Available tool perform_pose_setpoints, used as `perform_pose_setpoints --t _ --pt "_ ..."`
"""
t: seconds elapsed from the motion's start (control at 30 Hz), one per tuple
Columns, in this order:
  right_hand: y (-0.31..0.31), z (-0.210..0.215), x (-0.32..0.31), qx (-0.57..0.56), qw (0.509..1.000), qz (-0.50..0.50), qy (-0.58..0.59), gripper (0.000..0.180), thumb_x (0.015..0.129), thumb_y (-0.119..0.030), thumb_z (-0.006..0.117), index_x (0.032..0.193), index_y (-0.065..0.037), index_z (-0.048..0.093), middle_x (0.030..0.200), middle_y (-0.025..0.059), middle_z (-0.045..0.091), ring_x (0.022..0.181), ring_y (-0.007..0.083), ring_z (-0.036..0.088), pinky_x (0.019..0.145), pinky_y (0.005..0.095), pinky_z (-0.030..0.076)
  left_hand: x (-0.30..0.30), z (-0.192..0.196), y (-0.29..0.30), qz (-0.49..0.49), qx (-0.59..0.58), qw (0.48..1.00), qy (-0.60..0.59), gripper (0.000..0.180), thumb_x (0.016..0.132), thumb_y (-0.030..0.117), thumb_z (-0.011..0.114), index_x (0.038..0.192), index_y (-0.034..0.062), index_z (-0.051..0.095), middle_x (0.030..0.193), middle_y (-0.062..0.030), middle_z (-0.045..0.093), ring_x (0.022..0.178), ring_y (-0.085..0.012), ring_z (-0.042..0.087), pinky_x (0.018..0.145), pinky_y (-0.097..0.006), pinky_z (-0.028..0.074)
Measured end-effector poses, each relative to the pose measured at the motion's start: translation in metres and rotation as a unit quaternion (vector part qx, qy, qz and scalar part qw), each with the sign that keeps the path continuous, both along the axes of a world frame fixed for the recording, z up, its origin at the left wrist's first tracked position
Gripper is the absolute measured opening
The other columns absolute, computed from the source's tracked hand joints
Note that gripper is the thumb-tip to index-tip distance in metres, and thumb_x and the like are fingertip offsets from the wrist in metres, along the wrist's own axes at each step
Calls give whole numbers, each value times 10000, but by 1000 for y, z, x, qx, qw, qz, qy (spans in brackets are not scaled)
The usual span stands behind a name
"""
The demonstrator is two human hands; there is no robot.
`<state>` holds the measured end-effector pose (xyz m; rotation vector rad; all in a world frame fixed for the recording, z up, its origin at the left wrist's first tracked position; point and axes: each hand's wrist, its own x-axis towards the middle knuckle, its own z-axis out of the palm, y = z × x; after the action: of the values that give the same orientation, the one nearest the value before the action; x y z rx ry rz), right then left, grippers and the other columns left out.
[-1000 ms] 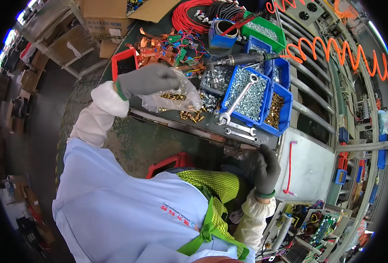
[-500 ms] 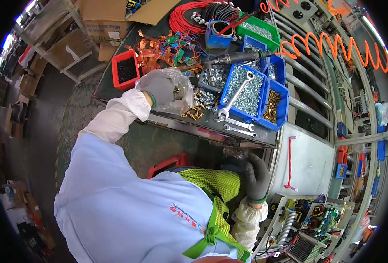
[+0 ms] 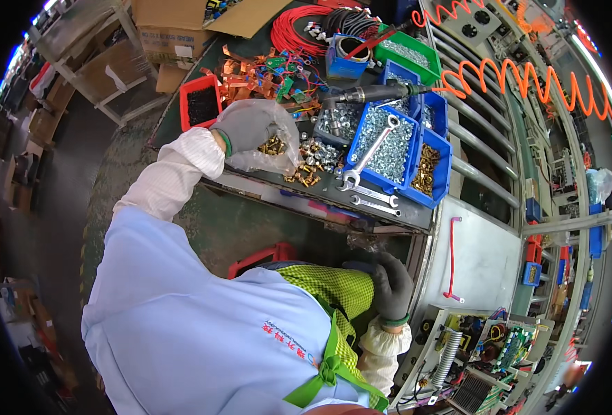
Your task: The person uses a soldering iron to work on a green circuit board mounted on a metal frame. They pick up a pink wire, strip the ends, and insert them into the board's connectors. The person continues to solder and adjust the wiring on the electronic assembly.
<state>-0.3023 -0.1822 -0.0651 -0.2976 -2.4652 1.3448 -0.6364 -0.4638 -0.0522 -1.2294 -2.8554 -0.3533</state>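
My left hand (image 3: 240, 128), in a grey glove, is closed on a clear plastic bag (image 3: 290, 131) at the near edge of the workbench. Brass bolts (image 3: 272, 144) show in the bag. More brass bolts (image 3: 306, 174) lie loose just beside it, next to a small heap of silvery hardware (image 3: 322, 153). My right hand (image 3: 393, 285), also gloved in grey, is low beside my right thigh, off the bench. Its fingers are loosely bent with the thumb apart, and no held thing shows. Crumpled clear plastic (image 3: 366, 241) is just beyond its fingertips, under the bench edge.
Blue bins (image 3: 383, 142) of hardware, wrenches (image 3: 375, 205) and a dark power driver (image 3: 371, 93) on an orange coiled hose crowd the bench's right side. A red bin (image 3: 200, 102) and copper parts (image 3: 250, 77) occupy its left. Rollers (image 3: 487, 174) and an electronics assembly (image 3: 468, 360) are at right.
The bag has been turned or opened toward me, so the brass bolts in it now show more clearly. My right hand has drawn slightly down and left. The whole view has shifted a little.
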Motion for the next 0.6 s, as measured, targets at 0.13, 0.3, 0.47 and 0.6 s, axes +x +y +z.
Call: perform_pose_setpoints --t 0.13,0.3,0.47,0.6 --pt "-7 -11 6 -25 1000 -8 -11 251 820 -106 636 1033 27 624 904 152 652 850 259 627 772 336 485 11 24 -6 -11 -54 998 25 286 898 311 497 981 72 631 918 -152 634 875 -340 596 782 -444 456" --pt "-21 -19 12 -203 978 18 -33 361 870 -195 606 1165 6 555 992 131 637 891 221 618 798 330 491 52 99 11 -124 96 985 -68 276 895 296 533 998 45 587 878 -155 621 845 -337 601 710 -411 478" --pt "-59 -9 -21 -685 725 35 72 590 933 -470 457 1316 -25 399 1165 121 552 1018 220 570 871 366 487 123 87 105 -402 147 904 -13 318 716 266 661 958 72 594 974 -60 575 736 -239 609 579 -384 477" --pt "-44 1 -15 -767 599 -40 225 595 934 -514 417 1267 -20 442 1222 119 514 1088 237 536 930 391 464 179 62 183 -485 52 868 -95 416 846 428 580 1048 66 548 799 -147 625 730 -317 626 604 -430 489"
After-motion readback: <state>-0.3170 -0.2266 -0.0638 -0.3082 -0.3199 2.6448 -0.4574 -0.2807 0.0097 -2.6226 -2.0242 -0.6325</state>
